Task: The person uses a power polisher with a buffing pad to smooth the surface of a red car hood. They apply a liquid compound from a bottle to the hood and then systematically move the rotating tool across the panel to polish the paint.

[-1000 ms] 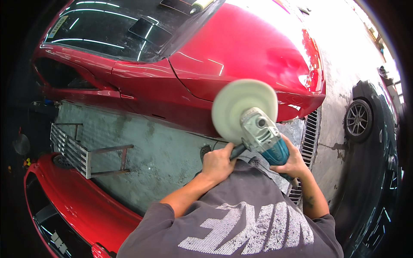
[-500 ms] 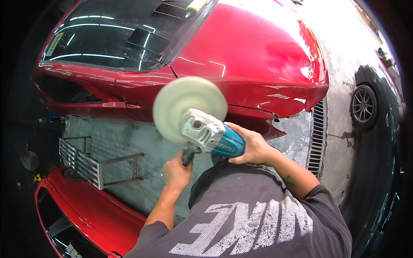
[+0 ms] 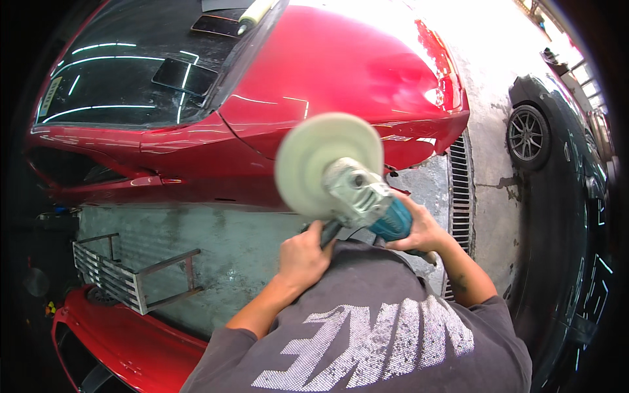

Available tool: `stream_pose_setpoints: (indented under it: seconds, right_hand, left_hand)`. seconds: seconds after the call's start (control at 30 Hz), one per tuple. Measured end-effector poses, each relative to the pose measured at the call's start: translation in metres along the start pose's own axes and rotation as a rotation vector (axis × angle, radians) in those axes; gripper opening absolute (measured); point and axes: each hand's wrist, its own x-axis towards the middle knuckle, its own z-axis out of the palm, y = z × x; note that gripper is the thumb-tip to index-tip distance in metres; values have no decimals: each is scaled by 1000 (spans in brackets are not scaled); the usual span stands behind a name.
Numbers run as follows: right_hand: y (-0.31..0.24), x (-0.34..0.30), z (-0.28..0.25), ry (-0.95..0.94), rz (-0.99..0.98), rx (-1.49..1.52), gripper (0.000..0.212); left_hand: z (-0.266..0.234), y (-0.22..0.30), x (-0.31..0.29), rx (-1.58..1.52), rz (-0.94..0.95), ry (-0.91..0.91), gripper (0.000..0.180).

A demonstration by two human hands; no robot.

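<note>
Both of my hands are closed on a blue and silver polisher [image 3: 392, 221] in front of me. My left hand [image 3: 303, 261] grips its black side handle [image 3: 332, 232]. Around the blue motor body wraps my right hand [image 3: 422, 224]. The round, off-white pad [image 3: 295, 170] faces the side panel of a red car [image 3: 341, 72], and its surface looks smeared. Whether the pad touches the paint I cannot tell.
On the car's dark rear window lie a black phone-like slab [image 3: 185, 76], a second slab [image 3: 215, 25] and a pale bottle [image 3: 256, 14]. A metal step bench [image 3: 141, 288] stands left, near another red car [image 3: 124, 334]. Right are a floor grate [image 3: 460, 196] and dark car [image 3: 563, 216].
The polisher and both hands have shifted right, toward the red car's rear end. My view has moved too, so the cars and bench sit farther left in it.
</note>
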Motion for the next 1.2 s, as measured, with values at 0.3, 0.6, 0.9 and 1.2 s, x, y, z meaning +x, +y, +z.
stream_pose_setpoints:
  seconds: [0.3, 0.6, 0.9, 1.2]
  right_hand:
    - [62, -83, -39, 201, 319, 366, 120]
    - [9, -31, -13, 20, 143, 332, 118]
    - [106, -126, 22, 58, 234, 461, 98]
    - [98, -191, -8, 349, 413, 191, 107]
  left_hand:
    - [37, 70, 80, 66, 210, -291, 40]
    - [-27, 56, 28, -175, -77, -188, 45]
    - [-37, 88, 21, -200, -124, -165, 46]
    - [-5, 139, 55, -214, -67, -381, 48]
